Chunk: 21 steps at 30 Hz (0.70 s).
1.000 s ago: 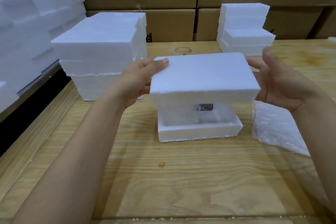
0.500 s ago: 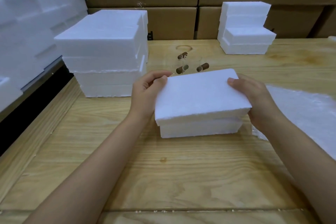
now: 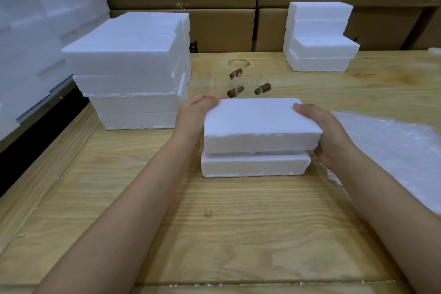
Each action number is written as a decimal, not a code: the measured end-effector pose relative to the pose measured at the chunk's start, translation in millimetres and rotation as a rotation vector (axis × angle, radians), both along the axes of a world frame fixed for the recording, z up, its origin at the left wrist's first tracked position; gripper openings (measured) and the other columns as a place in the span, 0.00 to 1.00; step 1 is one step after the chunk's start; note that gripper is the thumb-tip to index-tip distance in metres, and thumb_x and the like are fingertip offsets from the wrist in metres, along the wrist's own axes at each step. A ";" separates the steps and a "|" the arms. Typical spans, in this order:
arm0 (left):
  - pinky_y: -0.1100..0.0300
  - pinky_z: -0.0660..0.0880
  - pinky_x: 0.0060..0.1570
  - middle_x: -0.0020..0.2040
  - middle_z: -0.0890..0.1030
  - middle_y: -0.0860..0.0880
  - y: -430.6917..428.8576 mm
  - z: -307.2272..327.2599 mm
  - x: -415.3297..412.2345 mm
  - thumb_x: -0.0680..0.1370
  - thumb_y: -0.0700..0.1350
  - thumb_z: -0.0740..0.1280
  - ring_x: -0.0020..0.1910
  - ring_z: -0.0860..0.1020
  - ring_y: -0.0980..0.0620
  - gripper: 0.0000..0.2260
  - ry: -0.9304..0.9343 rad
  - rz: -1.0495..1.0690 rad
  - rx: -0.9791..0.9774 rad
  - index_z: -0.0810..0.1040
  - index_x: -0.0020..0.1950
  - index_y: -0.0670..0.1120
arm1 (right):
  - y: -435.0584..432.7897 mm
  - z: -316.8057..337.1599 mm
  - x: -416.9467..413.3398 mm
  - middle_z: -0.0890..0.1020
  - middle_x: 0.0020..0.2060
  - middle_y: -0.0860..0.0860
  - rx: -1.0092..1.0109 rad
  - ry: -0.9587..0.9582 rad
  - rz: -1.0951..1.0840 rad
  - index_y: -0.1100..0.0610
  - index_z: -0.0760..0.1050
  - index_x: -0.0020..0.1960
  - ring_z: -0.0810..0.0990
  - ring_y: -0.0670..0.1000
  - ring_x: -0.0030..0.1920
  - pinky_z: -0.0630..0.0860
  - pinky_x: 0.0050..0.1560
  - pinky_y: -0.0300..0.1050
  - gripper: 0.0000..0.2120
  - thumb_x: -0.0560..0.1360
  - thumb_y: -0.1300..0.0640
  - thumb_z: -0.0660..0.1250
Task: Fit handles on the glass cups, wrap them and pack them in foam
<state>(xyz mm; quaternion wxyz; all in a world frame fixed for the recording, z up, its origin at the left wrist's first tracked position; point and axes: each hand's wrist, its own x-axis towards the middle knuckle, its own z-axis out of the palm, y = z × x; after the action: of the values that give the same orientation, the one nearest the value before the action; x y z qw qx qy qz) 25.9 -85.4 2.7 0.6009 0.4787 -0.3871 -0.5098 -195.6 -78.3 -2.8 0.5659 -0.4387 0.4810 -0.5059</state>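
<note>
Lid's down now. A second ago I had it lifted well clear with the wrapped cup showing inside. Now the foam lid (image 3: 260, 124) sits almost on the foam base (image 3: 255, 166), slightly skewed, with a thin gap along the near edge and the cup hidden. My left hand (image 3: 193, 114) grips the lid's left end, fingers curled over the far corner. My right hand (image 3: 327, 131) clamps the right end, thumb on top. The box lies between both hands on the table (image 3: 214, 234). Just beyond stand glass cups (image 3: 238, 83) with brown handles, and bubble wrap (image 3: 393, 145) lies to the right.
</note>
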 end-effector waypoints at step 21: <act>0.66 0.77 0.39 0.42 0.83 0.61 22.0 -19.4 4.3 0.80 0.52 0.63 0.42 0.81 0.61 0.10 -0.106 -0.105 -0.169 0.78 0.56 0.49 | 8.8 -7.4 -3.6 0.84 0.40 0.44 -0.143 0.010 0.105 0.47 0.79 0.57 0.81 0.44 0.36 0.75 0.30 0.35 0.11 0.78 0.56 0.63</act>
<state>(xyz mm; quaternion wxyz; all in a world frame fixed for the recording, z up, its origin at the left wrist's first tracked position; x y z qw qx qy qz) 30.3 -63.4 -16.7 0.5904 0.4315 -0.4844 -0.4802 -199.2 -69.5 -10.1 0.5564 -0.5050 0.4229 -0.5066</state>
